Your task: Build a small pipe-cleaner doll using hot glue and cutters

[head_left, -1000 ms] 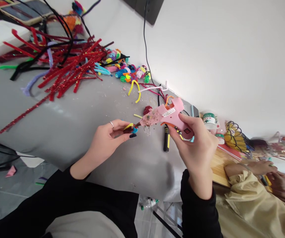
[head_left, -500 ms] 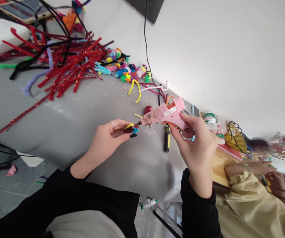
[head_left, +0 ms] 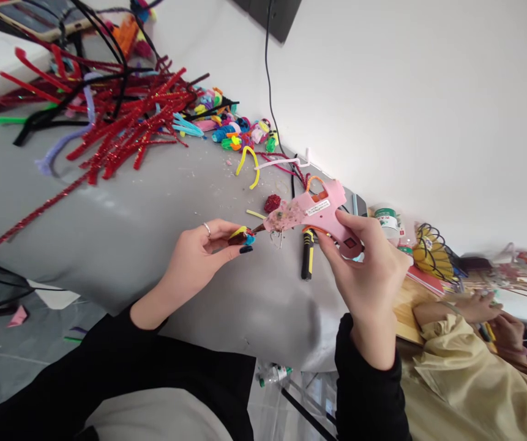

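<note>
Pinched between the thumb and fingers of my left hand [head_left: 199, 257] is a small pipe-cleaner figure [head_left: 242, 236] in brown, yellow and blue. My right hand [head_left: 368, 263] grips a pink hot glue gun [head_left: 309, 211] by its handle. Its brown nozzle points left and ends right beside the figure; whether the two touch I cannot tell. Behind the gun's front lies a dark red fuzzy ball [head_left: 272, 203]. A black and yellow tool [head_left: 308, 254] lies on the grey table [head_left: 235, 300] below the gun.
Red glittery pipe cleaners [head_left: 134, 128] are heaped at the left, beside a white box [head_left: 6, 64]. Small colourful pipe-cleaner figures [head_left: 245, 131] line the back edge. A bent yellow pipe cleaner [head_left: 248, 165] lies nearer. At right, a co-worker's sleeve [head_left: 465, 361] and a jar [head_left: 386, 219] are visible.
The glue gun has shifted slightly right, so its nozzle has drawn back a little from the figure. My left hand keeps its hold and has hardly moved.
</note>
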Demonstrator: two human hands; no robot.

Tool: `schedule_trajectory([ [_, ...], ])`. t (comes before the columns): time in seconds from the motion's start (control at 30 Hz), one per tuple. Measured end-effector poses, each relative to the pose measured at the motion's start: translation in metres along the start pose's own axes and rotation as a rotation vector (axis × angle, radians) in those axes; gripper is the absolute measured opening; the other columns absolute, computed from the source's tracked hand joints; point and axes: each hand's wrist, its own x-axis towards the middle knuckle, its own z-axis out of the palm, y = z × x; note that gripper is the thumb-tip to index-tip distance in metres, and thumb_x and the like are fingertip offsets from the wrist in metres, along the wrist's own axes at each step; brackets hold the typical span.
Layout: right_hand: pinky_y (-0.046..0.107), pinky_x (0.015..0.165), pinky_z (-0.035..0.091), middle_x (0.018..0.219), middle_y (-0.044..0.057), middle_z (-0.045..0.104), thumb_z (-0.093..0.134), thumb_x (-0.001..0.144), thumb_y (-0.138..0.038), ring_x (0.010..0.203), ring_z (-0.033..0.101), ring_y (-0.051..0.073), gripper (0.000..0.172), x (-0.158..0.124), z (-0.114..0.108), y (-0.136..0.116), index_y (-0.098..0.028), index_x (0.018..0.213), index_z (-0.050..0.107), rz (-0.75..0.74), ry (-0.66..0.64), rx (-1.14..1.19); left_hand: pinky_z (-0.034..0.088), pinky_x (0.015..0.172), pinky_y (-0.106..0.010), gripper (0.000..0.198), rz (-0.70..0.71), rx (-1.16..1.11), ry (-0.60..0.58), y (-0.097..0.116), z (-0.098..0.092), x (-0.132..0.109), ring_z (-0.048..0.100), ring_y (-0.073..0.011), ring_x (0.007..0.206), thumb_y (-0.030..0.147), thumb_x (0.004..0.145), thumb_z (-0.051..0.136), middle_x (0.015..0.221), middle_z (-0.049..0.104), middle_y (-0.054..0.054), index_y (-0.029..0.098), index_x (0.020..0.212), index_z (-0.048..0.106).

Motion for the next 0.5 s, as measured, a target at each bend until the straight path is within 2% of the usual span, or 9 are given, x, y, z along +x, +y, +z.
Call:
schedule_trajectory([
  [0.27,0.023,0.057,0.054,0.082,-0.001,0.075,0.078,0.096,-0.023,0.059,0.064,0.013,0.017,0.0011,-0.0031,-0.0032,-0.023,0.112,0.073,-0.04,0.006,0.015,0.067,0.1,-0.044,0.037,0.016,0.002,0.004,0.0005,0.0002,0.0,0.082,-0.0287,0.1,0.045,0.073,0.092,0.104,0.086,-0.008,0.021,0.098,0.078],
  [0.5,0.024,0.056,0.055,0.081,0.0,0.074,0.075,0.099,-0.028,0.06,0.065,0.013,0.014,-0.0003,-0.005,-0.0025,-0.023,0.112,0.074,-0.013,-0.007,0.019,0.068,0.097,-0.04,0.03,0.028,0.006,0.012,-0.0012,-0.0006,0.0006,0.083,-0.0266,0.098,0.036,0.074,0.087,0.103,0.086,-0.007,0.02,0.098,0.079],
])
